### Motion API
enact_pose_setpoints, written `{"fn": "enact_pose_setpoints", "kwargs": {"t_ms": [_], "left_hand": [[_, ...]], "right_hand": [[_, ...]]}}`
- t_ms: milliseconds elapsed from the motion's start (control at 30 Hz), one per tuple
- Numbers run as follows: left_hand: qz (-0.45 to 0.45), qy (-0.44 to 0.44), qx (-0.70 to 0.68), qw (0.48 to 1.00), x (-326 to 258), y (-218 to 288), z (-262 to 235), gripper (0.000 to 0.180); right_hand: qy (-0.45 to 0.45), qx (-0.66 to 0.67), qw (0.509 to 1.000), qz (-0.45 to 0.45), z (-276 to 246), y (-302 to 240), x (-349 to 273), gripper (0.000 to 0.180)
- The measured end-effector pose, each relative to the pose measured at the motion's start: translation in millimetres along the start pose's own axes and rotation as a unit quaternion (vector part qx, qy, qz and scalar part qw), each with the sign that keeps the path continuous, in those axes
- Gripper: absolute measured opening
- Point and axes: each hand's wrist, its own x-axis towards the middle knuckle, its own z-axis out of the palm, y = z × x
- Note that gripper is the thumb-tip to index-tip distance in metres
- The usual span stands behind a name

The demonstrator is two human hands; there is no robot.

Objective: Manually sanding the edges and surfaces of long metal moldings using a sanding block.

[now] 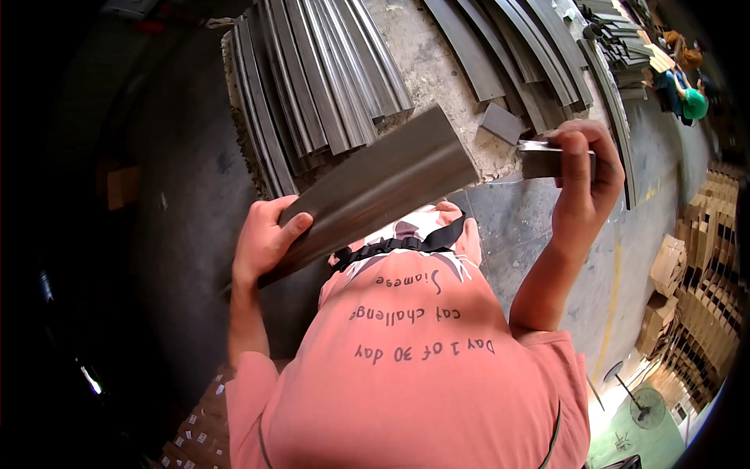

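My left hand grips the lower end of a long bent grey metal sheet strip, which slants up to the right over my chest. My right hand is raised at the right and pinches a small shiny metal piece near the strip's upper end. Whether the small piece touches the strip I cannot tell. My pink shirt fills the lower middle of the view.
Two stacks of long bent metal strips lie on a rough concrete block: one at upper left, another at upper right. A small grey offcut rests between them. Cardboard boxes line the right. A person in green crouches far off.
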Motion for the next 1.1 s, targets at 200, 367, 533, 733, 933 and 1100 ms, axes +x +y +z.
{"fn": "enact_pose_setpoints", "kwargs": {"t_ms": [200, 367, 533, 733, 933, 1100], "left_hand": [[-0.028, -0.224, -0.02, 0.974, 47, -23, 30, 0.054], [-0.031, -0.346, -0.018, 0.937, 83, 4, 73, 0.053], [-0.089, -0.412, -0.02, 0.907, 122, 34, 110, 0.059], [-0.032, -0.435, -0.056, 0.898, 137, 86, 120, 0.065], [0.08, -0.48, -0.069, 0.871, 172, 123, 151, 0.056], [0.002, -0.439, -0.144, 0.887, 186, 133, 166, 0.059]], "right_hand": [[-0.056, 0.482, 0.845, 0.224, -20, 94, -3, 0.029], [-0.09, 0.605, 0.711, 0.348, 14, 116, -26, 0.031], [-0.162, 0.616, 0.663, 0.394, 9, 108, -24, 0.03], [-0.257, 0.655, 0.634, 0.322, -32, 60, 5, 0.028], [-0.343, 0.607, 0.69, 0.192, -49, 23, 38, 0.042], [-0.317, 0.608, 0.707, 0.174, -63, 1, 62, 0.031]]}}
